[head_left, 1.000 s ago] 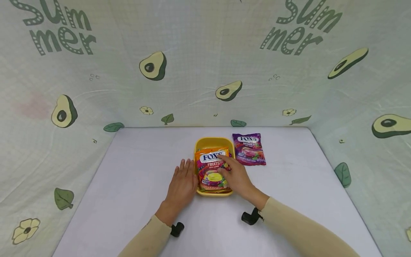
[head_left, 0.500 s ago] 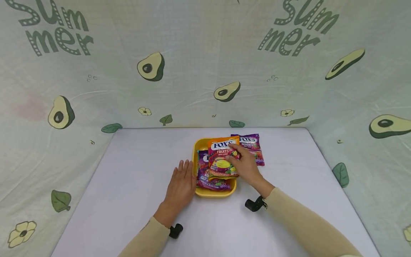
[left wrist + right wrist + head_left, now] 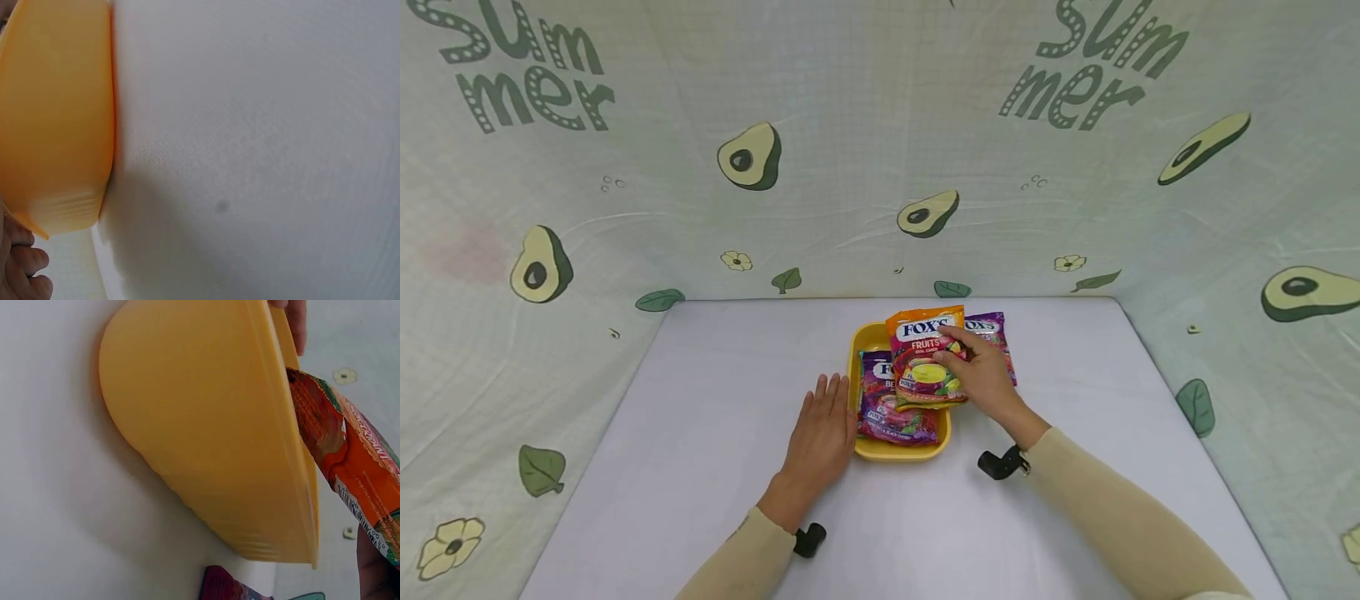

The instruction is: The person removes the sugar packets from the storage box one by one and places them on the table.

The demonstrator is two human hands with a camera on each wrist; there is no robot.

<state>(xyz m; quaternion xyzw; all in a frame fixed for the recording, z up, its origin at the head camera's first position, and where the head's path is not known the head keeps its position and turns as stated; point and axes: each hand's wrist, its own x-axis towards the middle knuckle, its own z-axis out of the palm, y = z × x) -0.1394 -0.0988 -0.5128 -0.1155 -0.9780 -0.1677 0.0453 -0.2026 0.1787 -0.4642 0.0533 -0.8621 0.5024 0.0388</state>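
My right hand (image 3: pixel 987 375) pinches the right edge of an orange-topped Fox's Fruits candy bag (image 3: pixel 925 358), held over the right part of a yellow tray (image 3: pixel 901 453). In the right wrist view the back of that candy bag (image 3: pixel 365 469) tilts above the rim of the tray (image 3: pixel 206 425). A purple Fox's Berries bag (image 3: pixel 887 417) lies inside the tray, partly covered by the held one. My left hand (image 3: pixel 822 429) lies with straight fingers along the tray's left side. The left wrist view shows the tray's wall (image 3: pixel 59 119) and a few fingertips (image 3: pixel 30 259).
Another purple Fox's Berries bag (image 3: pixel 1006 350) lies on the white table (image 3: pixel 1075 400) right of the tray, half hidden behind the right hand and held bag. A printed cloth (image 3: pixel 835 167) with avocados rises behind the table's back edge.
My right hand has lifted the Fruits candy bag from the tray, up and to the right, uncovering the purple bag beneath. My left hand has stayed at the tray's side.
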